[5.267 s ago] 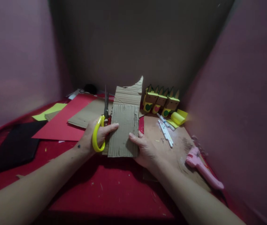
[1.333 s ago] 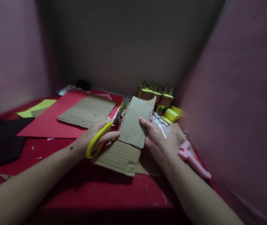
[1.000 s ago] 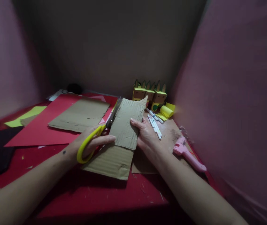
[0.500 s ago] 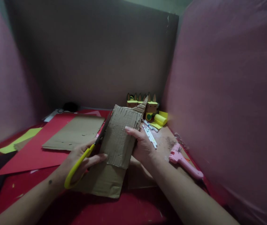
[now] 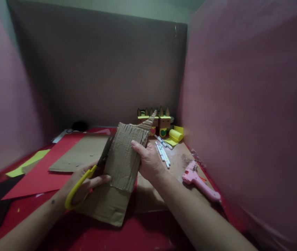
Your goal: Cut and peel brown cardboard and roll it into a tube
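Cardboard (image 5: pixel 123 158): tilted, held between both hands above red tabletop (image 5: pixel 148 233); pointed brown strip (image 5: pixel 148 122) juts past far end; wider brown piece (image 5: pixel 109 205) shows below near end.
Left hand (image 5: pixel 84 184): hooked through yellow-handled scissors (image 5: pixel 92 172), thumb on cardboard's left edge.
Scissor blades: pointing away, just beside that edge; contact unclear.
Right hand (image 5: pixel 149 160): clamped on right edge, thumb on top.
Left side: brown sheet (image 5: pixel 79 153) lying on red paper (image 5: pixel 37 181).
Right side: white markers (image 5: pixel 162 155), pink glue gun (image 5: pixel 199 183), yellow paper roll (image 5: pixel 176 135).
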`<state>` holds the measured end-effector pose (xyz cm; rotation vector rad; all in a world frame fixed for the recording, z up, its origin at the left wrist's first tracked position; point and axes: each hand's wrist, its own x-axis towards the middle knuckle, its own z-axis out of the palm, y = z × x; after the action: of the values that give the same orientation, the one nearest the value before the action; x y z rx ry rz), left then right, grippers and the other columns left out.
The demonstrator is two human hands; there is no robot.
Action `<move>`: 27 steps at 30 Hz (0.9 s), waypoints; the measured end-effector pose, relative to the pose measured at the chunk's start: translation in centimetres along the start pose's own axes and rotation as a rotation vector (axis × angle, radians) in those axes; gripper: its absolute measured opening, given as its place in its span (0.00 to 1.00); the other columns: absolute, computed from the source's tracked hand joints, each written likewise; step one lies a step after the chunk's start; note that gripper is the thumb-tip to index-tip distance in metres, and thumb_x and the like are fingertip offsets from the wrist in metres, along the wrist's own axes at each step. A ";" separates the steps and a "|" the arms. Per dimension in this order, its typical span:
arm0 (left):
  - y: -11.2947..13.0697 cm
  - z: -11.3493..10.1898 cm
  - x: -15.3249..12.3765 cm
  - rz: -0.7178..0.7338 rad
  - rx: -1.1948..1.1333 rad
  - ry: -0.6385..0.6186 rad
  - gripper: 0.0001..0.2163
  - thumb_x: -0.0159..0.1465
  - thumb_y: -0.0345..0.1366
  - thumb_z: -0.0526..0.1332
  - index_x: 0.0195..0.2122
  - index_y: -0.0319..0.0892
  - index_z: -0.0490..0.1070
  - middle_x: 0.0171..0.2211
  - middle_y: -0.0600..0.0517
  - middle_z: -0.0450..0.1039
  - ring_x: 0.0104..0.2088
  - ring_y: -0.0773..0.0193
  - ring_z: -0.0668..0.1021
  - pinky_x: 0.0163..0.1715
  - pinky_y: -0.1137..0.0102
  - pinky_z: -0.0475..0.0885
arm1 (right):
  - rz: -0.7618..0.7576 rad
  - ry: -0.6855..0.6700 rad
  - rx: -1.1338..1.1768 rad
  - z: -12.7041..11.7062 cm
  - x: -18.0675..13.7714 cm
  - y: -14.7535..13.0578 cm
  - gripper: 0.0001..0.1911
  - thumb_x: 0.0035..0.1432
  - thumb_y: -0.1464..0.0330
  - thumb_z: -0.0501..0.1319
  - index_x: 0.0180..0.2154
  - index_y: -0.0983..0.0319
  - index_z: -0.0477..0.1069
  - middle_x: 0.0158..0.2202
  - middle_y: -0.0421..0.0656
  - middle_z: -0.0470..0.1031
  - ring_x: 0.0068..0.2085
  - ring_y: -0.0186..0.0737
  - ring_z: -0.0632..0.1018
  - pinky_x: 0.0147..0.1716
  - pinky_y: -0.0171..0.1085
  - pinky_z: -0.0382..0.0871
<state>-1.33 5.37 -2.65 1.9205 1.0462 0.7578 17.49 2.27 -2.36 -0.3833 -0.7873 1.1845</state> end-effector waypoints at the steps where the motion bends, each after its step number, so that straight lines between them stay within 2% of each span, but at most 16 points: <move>1: 0.1 0.2 -0.1 0.007 -0.012 0.030 0.13 0.53 0.43 0.66 0.37 0.43 0.73 0.32 0.55 0.79 0.36 0.55 0.79 0.34 0.71 0.73 | -0.005 0.005 -0.007 0.0 0.0 0.0 0.12 0.49 0.67 0.66 0.38 0.62 0.75 0.32 0.39 0.81 0.33 0.37 0.80 0.40 0.37 0.75; 4: 0.3 0.5 -0.2 -0.002 -0.071 0.078 0.14 0.50 0.42 0.67 0.37 0.43 0.74 0.31 0.57 0.79 0.34 0.55 0.79 0.32 0.72 0.73 | -0.036 0.047 -0.041 0.0 0.2 -0.2 0.13 0.50 0.66 0.66 0.40 0.62 0.73 0.34 0.40 0.81 0.34 0.38 0.80 0.41 0.39 0.75; 10: -0.6 0.2 0.2 -0.108 -0.107 -0.072 0.14 0.51 0.43 0.67 0.36 0.43 0.74 0.31 0.54 0.79 0.33 0.54 0.79 0.30 0.70 0.74 | -0.169 0.123 -0.079 0.3 0.6 -0.6 0.14 0.52 0.68 0.65 0.42 0.59 0.68 0.36 0.37 0.80 0.37 0.38 0.80 0.45 0.41 0.74; 14: -1.3 0.0 0.6 -0.067 -0.105 -0.082 0.16 0.52 0.44 0.67 0.40 0.44 0.73 0.35 0.53 0.79 0.38 0.52 0.80 0.36 0.68 0.75 | -0.144 0.122 -0.032 0.5 0.5 -0.4 0.13 0.55 0.66 0.62 0.43 0.58 0.65 0.37 0.37 0.80 0.38 0.38 0.80 0.46 0.43 0.74; 18: -1.6 0.2 0.5 -0.073 -0.139 -0.118 0.17 0.54 0.44 0.66 0.43 0.44 0.72 0.38 0.52 0.78 0.40 0.52 0.79 0.36 0.67 0.75 | -0.205 0.170 -0.144 0.4 0.2 -0.4 0.13 0.58 0.62 0.61 0.45 0.57 0.65 0.41 0.39 0.79 0.44 0.38 0.79 0.48 0.40 0.72; 24: -1.3 0.9 0.0 -0.097 -0.194 -0.198 0.19 0.56 0.45 0.66 0.47 0.44 0.70 0.40 0.51 0.78 0.41 0.53 0.79 0.39 0.66 0.75 | -0.138 0.213 -0.145 -0.6 0.4 -0.4 0.11 0.56 0.63 0.63 0.41 0.58 0.67 0.34 0.37 0.80 0.38 0.39 0.80 0.42 0.39 0.75; 27: -0.9 1.1 -0.1 -0.113 -0.196 -0.170 0.20 0.54 0.46 0.67 0.46 0.45 0.71 0.39 0.52 0.79 0.40 0.52 0.80 0.36 0.66 0.75 | -0.082 0.224 -0.097 -1.1 0.6 -0.3 0.12 0.53 0.63 0.65 0.39 0.58 0.69 0.30 0.37 0.80 0.35 0.40 0.81 0.40 0.40 0.76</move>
<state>-0.83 5.18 -4.01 1.7110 0.9318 0.5989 18.57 2.86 -2.66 -0.5492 -0.6603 1.0088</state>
